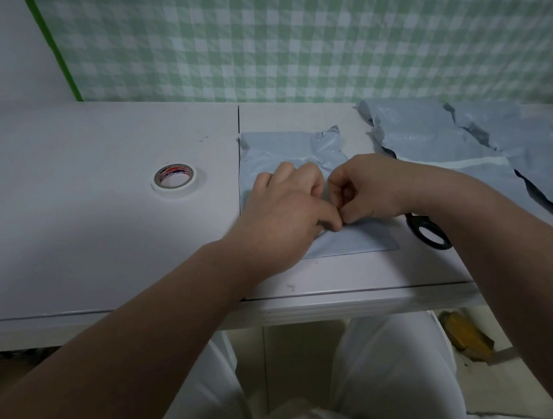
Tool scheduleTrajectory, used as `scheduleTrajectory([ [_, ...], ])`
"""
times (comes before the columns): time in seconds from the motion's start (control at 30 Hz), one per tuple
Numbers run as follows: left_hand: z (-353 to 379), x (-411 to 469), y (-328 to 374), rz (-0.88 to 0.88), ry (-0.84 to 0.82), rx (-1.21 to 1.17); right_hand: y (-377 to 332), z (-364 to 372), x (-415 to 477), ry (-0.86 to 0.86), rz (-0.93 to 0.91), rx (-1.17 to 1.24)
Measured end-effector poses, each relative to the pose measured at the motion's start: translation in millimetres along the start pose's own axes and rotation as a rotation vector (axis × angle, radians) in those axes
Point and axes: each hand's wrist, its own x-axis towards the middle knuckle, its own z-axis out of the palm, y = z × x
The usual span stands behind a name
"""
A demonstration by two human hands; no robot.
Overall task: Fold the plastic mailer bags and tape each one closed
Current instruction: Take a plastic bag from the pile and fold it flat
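A pale blue-grey mailer bag (291,150) lies flat on the white table (86,248) in front of me, its far right corner crumpled. Both hands sit on its middle with fingers curled. My left hand (286,215) and my right hand (364,189) meet thumb to thumb and pinch the bag at its fold; whether a strip of tape is between the fingers I cannot tell. A roll of white tape (175,180) lies flat to the left of the bag, apart from it.
Black-handled scissors (429,233) lie right of the bag, partly under my right forearm. More grey mailer bags (464,137) are piled at the back right. A green checked wall stands behind. A yellow object (466,336) lies on the floor below right.
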Motion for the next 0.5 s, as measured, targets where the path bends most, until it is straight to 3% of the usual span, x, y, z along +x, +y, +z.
scheduleTrajectory([
  [0.1, -0.7, 0.5, 3.2, 0.127, 0.023, 0.083, 0.0, -0.7, 1.1, 0.004, -0.004, 0.006],
  [0.2, -3.2, 1.8, 10.6, -0.103, -0.196, -0.146, 1.0, -1.5, 0.5, 0.003, 0.002, 0.009],
  [0.3, 2.2, 2.2, 11.6, -0.323, -0.265, -0.284, -0.5, -2.8, -0.6, -0.021, -0.004, 0.029],
  [0.5, -3.3, -0.1, 13.9, -0.321, -0.292, -0.256, -5.4, -3.5, 2.1, -0.044, -0.001, 0.043],
])
